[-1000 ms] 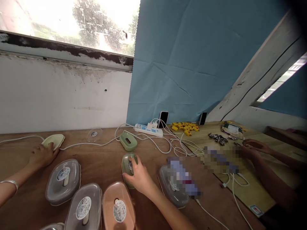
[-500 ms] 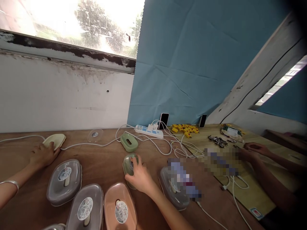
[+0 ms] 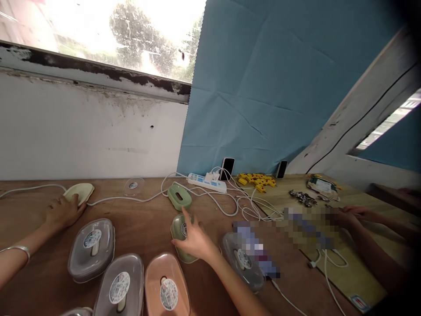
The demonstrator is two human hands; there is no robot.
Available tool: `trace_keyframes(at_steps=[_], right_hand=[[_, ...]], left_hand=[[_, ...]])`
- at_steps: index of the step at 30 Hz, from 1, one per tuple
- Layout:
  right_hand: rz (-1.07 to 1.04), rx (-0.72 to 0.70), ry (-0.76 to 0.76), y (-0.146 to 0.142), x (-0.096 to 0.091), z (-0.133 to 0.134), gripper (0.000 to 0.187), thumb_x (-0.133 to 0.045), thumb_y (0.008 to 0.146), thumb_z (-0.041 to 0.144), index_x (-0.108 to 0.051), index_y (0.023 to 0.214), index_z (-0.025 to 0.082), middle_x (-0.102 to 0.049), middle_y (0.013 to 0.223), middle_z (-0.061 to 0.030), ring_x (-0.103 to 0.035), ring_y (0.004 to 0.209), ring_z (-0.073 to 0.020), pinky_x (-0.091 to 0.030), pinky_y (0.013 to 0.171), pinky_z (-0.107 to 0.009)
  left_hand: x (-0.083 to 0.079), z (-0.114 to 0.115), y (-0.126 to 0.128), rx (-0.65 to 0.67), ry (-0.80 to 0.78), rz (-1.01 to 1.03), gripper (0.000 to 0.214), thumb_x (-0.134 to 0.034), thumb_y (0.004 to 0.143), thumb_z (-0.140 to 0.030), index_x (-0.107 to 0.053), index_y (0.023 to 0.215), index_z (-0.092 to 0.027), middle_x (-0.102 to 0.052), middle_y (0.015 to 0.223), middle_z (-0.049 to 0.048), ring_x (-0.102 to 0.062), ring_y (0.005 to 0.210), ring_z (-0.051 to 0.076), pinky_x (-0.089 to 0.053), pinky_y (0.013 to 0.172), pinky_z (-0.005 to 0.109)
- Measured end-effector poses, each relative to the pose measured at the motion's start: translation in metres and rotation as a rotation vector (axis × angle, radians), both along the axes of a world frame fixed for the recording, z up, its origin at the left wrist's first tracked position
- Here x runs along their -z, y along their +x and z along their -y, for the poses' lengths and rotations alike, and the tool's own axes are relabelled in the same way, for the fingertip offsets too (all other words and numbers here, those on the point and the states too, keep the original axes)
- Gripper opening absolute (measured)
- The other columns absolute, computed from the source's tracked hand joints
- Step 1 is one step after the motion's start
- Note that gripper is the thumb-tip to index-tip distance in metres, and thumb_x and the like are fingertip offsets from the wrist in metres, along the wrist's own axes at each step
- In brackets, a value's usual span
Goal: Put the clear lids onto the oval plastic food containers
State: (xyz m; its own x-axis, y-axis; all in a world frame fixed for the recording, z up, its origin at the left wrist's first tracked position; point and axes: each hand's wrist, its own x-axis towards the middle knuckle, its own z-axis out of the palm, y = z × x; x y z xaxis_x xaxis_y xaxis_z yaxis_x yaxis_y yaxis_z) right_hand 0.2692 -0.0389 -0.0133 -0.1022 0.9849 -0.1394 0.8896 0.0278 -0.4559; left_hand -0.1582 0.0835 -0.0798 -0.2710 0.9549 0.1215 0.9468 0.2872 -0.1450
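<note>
My left hand (image 3: 66,213) lies low at the far left, fingers spread, its fingertips touching the near edge of a cream oval soap-box-like piece (image 3: 84,191). In the middle, my right hand (image 3: 197,239) hovers with fingers apart over a green oval box with a clear cover and round sticker (image 3: 180,224). Whether a fingertip touches that cover I cannot tell. Just behind it sits a green oval piece with a slot (image 3: 179,196). A loose clear cover with a sticker (image 3: 134,186) rests between the hands, towards the wall.
Grey covered boxes (image 3: 92,252) (image 3: 120,285) and a pink one (image 3: 167,285) stand in front; another grey box (image 3: 241,259) is at right. A power strip (image 3: 207,183), white cables, a phone (image 3: 228,169) and yellow pieces (image 3: 258,181) line the back. A co-worker's hands (image 3: 348,215) are at right.
The view has shifted slightly. My right hand's fingers have spread and straightened above the green box. My left hand stays at the cream piece.
</note>
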Motion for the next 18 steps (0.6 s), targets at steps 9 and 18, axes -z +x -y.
trace_keyframes(at_steps=[9,18], right_hand=[[0.086,0.104,0.184,-0.004,-0.020,-0.062,0.064,-0.045,0.085,0.050,-0.036,0.138,0.016,-0.042,0.135,-0.0177,-0.043,0.122,-0.0330,-0.037,0.093,-0.042],[0.318,-0.043,0.087,-0.021,-0.003,-0.128,0.036,-0.067,0.069,0.028,-0.065,0.102,0.014,-0.061,0.116,-0.0166,-0.048,0.117,-0.0322,-0.039,0.091,-0.040]], left_hand=[[-0.003,-0.003,0.001,-0.010,-0.037,-0.084,0.063,-0.012,0.090,-0.043,-0.041,0.130,-0.004,-0.047,0.120,0.0356,-0.046,0.108,0.047,-0.032,0.082,0.048],[-0.030,-0.015,-0.005,-0.021,-0.123,0.140,0.067,-0.029,0.083,-0.051,-0.040,0.128,-0.003,-0.052,0.116,0.0357,-0.052,0.108,0.046,-0.037,0.080,0.046]])
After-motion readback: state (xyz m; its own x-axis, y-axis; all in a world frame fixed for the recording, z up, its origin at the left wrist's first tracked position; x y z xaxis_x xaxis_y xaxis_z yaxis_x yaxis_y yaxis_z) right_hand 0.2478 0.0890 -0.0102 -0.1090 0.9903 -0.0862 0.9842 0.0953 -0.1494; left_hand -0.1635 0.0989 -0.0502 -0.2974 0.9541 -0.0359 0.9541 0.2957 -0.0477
